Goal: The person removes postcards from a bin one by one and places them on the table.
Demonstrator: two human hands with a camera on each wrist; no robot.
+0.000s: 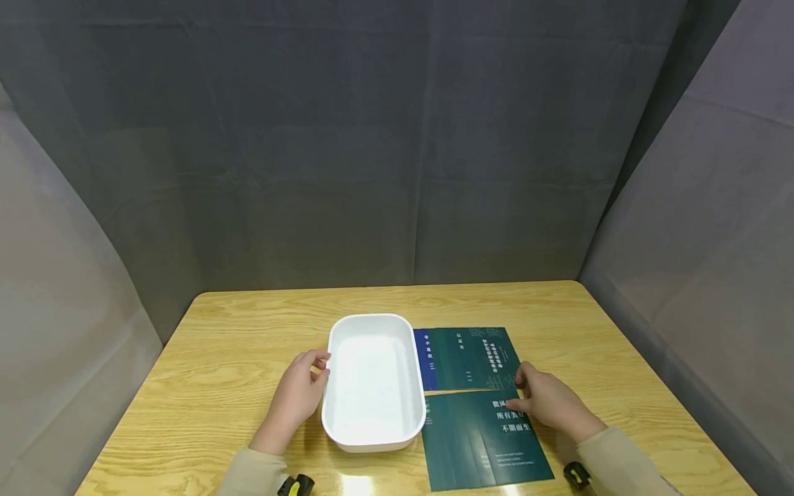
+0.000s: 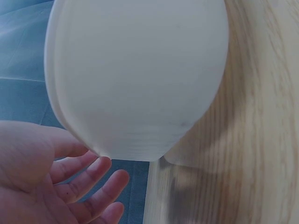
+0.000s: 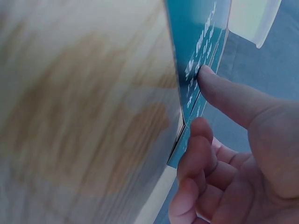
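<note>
A white plastic tub (image 1: 374, 379) stands in the middle of the wooden table, and it fills the left wrist view (image 2: 135, 79). My left hand (image 1: 319, 367) lies at the tub's left rim with fingers spread and relaxed (image 2: 100, 182), holding nothing. Right of the tub lie two dark green booklets, a far one (image 1: 469, 358) and a near one (image 1: 480, 441). My right hand (image 1: 520, 394) rests on the near booklet's far right corner. Its thumb (image 3: 219, 88) presses the cover (image 3: 198, 42) while the curled index finger (image 3: 198, 140) hooks the edge.
The light wooden table (image 1: 248, 331) is enclosed by grey cloth walls (image 1: 397, 151) at the back and on both sides. Bare tabletop stretches left of the tub and right of the booklets. A small yellow and black device sits at each sleeve (image 1: 296, 486).
</note>
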